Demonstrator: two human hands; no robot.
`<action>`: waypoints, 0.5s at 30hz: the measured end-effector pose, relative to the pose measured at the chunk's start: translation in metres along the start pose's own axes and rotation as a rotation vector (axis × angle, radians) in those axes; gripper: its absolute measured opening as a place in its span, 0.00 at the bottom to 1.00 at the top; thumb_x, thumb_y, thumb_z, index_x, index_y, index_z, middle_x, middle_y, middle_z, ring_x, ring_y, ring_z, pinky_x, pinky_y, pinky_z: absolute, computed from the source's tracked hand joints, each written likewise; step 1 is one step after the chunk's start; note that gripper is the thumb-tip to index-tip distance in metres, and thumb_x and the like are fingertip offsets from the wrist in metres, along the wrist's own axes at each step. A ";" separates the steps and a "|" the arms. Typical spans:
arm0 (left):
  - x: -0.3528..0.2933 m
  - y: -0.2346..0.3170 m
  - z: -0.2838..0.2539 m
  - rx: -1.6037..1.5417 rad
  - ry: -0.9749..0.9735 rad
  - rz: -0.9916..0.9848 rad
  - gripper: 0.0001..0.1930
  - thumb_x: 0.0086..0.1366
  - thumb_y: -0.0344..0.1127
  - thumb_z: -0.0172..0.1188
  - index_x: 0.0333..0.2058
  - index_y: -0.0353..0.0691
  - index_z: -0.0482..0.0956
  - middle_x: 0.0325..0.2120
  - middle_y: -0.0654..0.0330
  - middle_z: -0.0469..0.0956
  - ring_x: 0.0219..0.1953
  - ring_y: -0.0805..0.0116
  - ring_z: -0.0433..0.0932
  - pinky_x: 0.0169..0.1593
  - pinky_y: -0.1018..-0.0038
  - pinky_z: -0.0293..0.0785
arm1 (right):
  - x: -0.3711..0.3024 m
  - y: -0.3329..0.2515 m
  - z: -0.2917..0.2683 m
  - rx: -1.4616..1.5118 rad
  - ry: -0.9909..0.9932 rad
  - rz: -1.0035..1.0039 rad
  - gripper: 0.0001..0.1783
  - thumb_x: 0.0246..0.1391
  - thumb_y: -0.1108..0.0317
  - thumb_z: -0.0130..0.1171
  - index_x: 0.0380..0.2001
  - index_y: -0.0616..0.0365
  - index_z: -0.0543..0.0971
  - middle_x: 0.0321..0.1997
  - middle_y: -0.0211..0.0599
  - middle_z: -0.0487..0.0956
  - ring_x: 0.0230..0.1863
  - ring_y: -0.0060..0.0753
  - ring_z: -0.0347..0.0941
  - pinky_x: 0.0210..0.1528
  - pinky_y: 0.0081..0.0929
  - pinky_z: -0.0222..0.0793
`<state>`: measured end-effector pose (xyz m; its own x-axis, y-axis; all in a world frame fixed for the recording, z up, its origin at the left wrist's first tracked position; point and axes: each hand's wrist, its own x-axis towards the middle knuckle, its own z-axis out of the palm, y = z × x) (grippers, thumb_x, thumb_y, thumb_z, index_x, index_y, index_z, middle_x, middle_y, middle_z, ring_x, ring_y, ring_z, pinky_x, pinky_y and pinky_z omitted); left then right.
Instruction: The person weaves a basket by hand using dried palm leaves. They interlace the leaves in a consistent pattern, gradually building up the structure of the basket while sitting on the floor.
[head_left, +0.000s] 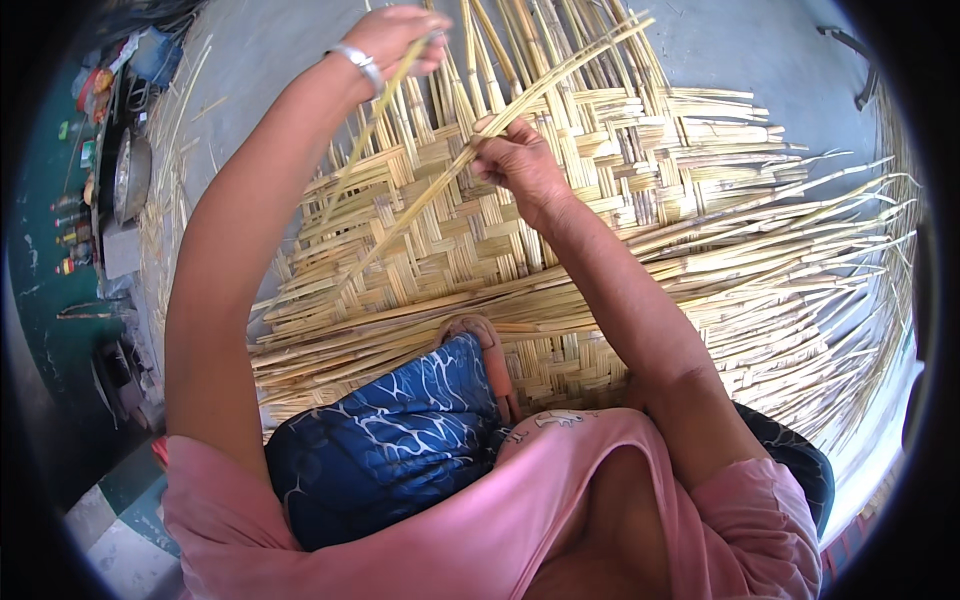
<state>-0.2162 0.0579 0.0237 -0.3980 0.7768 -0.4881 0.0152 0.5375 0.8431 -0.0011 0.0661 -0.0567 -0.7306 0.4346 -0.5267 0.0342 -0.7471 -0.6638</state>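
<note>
My right hand [522, 168] is closed around a few long pale reeds [572, 72], which slant from the upper right down to the left over a partly woven reed mat [455, 240]. Farther off and to the left, my left hand [405, 38] is raised, slightly blurred, with a silver band [358, 64] at its wrist. A thin yellowish reed strip [366, 137] hangs from its pinched fingers toward the mat. Unwoven stalk ends [492, 62] fan out beyond the weave.
A thick layer of long stalks [740, 258] crosses the mat's near part, its ends spreading right. My sandalled foot [474, 328] rests by these stalks. At far left stand a round metal pan [130, 175] and several small bottles [70, 238]. A dark metal bar [862, 70] lies at upper right.
</note>
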 end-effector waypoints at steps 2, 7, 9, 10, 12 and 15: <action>0.014 0.027 0.057 -0.161 -0.095 0.053 0.12 0.64 0.35 0.51 0.43 0.36 0.71 0.31 0.58 0.74 0.30 0.70 0.74 0.35 0.75 0.73 | -0.008 0.004 0.001 0.024 -0.057 0.032 0.15 0.51 0.74 0.57 0.43 0.52 0.73 0.30 0.29 0.76 0.24 0.18 0.72 0.30 0.15 0.67; 0.031 0.064 0.140 -0.371 -0.093 0.082 0.06 0.63 0.30 0.49 0.32 0.35 0.73 0.21 0.59 0.72 0.20 0.71 0.71 0.20 0.77 0.71 | -0.028 -0.008 -0.003 0.055 -0.170 0.052 0.14 0.53 0.69 0.58 0.44 0.53 0.74 0.29 0.25 0.76 0.22 0.14 0.71 0.28 0.12 0.67; 0.038 0.068 0.152 -0.415 -0.107 0.086 0.06 0.63 0.30 0.49 0.30 0.35 0.73 0.21 0.59 0.72 0.19 0.70 0.70 0.19 0.76 0.70 | -0.037 -0.016 -0.007 0.051 -0.174 0.060 0.12 0.54 0.67 0.58 0.42 0.53 0.75 0.29 0.24 0.76 0.22 0.14 0.70 0.28 0.11 0.66; 0.040 0.070 0.158 -0.412 -0.086 0.084 0.06 0.63 0.30 0.49 0.29 0.36 0.74 0.20 0.59 0.72 0.17 0.70 0.70 0.18 0.75 0.69 | -0.041 -0.018 -0.008 0.061 -0.150 0.062 0.08 0.54 0.66 0.58 0.36 0.54 0.77 0.28 0.24 0.76 0.21 0.13 0.69 0.28 0.12 0.66; 0.041 0.071 0.167 -0.402 -0.097 0.076 0.06 0.63 0.32 0.50 0.30 0.36 0.74 0.20 0.59 0.71 0.17 0.70 0.70 0.17 0.75 0.69 | -0.040 -0.016 -0.019 0.035 -0.110 0.054 0.06 0.54 0.66 0.58 0.34 0.54 0.76 0.27 0.24 0.76 0.21 0.13 0.69 0.28 0.12 0.66; 0.042 0.054 0.151 -0.148 -0.147 0.174 0.08 0.62 0.38 0.54 0.34 0.39 0.73 0.24 0.58 0.74 0.22 0.69 0.72 0.23 0.75 0.72 | -0.040 -0.025 -0.034 0.044 -0.056 0.022 0.04 0.54 0.66 0.58 0.31 0.53 0.76 0.24 0.23 0.76 0.20 0.14 0.69 0.27 0.13 0.66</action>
<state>-0.0933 0.1694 0.0142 -0.2632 0.8984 -0.3516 -0.0673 0.3465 0.9356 0.0501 0.0844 -0.0375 -0.7671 0.3895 -0.5097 0.0220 -0.7781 -0.6277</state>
